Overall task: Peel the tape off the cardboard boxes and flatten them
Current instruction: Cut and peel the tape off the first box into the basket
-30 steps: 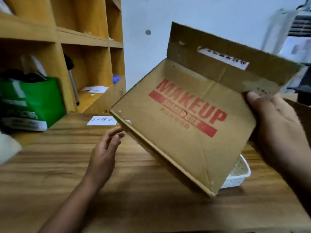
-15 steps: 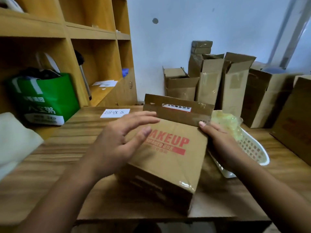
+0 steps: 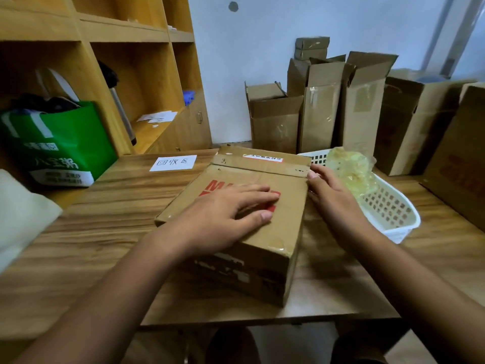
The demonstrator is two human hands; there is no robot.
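A brown cardboard box [image 3: 286, 222] with red print lies on the wooden table [image 3: 105, 232], its far flap [image 3: 262, 164] carrying a white and red label. Clear tape shines along its near top edge. My left hand [image 3: 228, 219] rests flat on the box's top face, fingers straight over the red lettering. My right hand [image 3: 330, 195] lies against the box's right side near the far corner, its thumb at the flap's edge.
A white perforated basket [image 3: 391, 214] holding crumpled clear tape [image 3: 349, 169] stands just right of the box. Several opened cardboard boxes [image 3: 322, 106] line the back wall and right side. A green bag [image 3: 57, 145] and wooden shelves [image 3: 131, 38] stand at left. A paper label [image 3: 173, 162] lies on the table.
The box came down from the air, where my right hand held it, onto the table. My left hand moved onto its top and now lies flat there.
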